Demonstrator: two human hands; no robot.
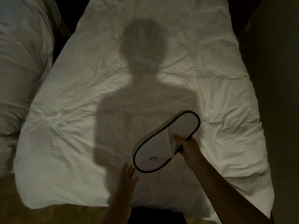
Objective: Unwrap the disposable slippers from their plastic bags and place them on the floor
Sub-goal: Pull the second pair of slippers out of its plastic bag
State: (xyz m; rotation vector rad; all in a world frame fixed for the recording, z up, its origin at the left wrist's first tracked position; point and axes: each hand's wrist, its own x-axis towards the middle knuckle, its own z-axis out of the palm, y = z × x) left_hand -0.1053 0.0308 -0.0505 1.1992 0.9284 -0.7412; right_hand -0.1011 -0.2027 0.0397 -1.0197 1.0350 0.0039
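A white disposable slipper (163,143) with a dark rim and a small dark logo near its toe is held above the bed, tilted with its heel up to the right. My right hand (186,147) grips it at the side, where the upper meets the sole. My left hand (127,175) hovers just below the toe end, fingers spread, holding nothing. No plastic bag is clearly visible; faint glints lie on the duvet behind the slipper.
A wrinkled white duvet (80,110) covers the bed in front of me, with a person's shadow across its middle. A second white bed (21,62) stands at the left, across a dark gap. A dark wall or furniture panel (278,94) runs along the right.
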